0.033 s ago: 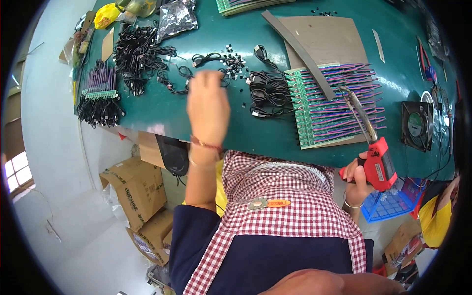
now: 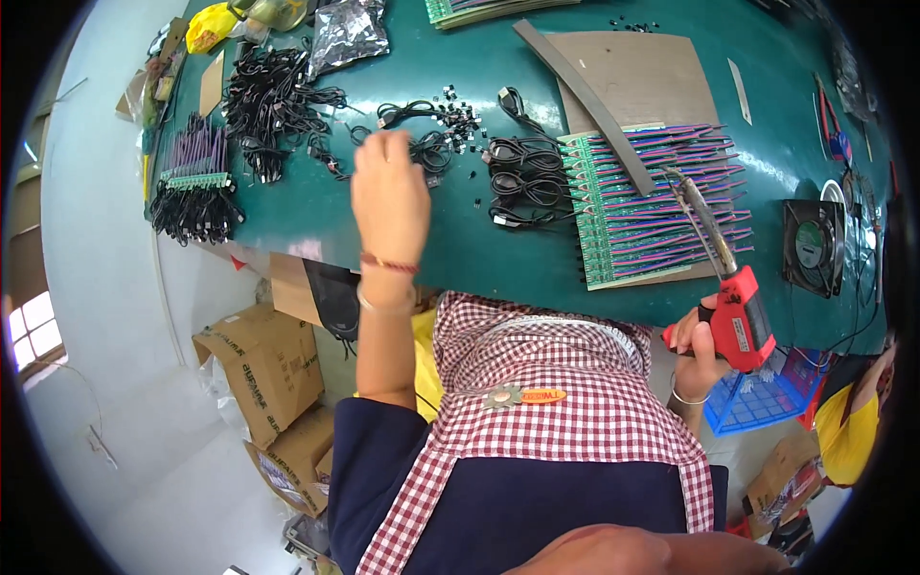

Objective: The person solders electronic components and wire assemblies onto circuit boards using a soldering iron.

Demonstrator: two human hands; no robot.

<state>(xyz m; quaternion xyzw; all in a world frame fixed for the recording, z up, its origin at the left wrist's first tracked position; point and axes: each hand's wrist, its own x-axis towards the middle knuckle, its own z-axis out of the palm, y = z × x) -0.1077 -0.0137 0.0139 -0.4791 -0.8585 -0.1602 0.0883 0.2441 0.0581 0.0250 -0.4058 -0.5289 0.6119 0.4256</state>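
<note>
My left hand is over the table at centre left, back upward, with its bent fingers slightly apart and nothing visible in them. The fingertips point down and are partly hidden. Beside it lie coiled black cables. My right hand grips a red and black soldering gun. The gun's long metal tip reaches over a panel of green circuit boards with purple, pink and black wires. Several bundled black cables lie along the panel's left side. A grey strip rests across the panel's upper part.
A heap of black cables and a wired board strip lie at the left. Small black pieces are scattered mid-table. A black fan and pliers are at the right. Cardboard boxes stand below the table.
My left hand has moved slightly to the left, uncovering more of the coiled cables beside it. My right hand and the soldering gun stay in place.
</note>
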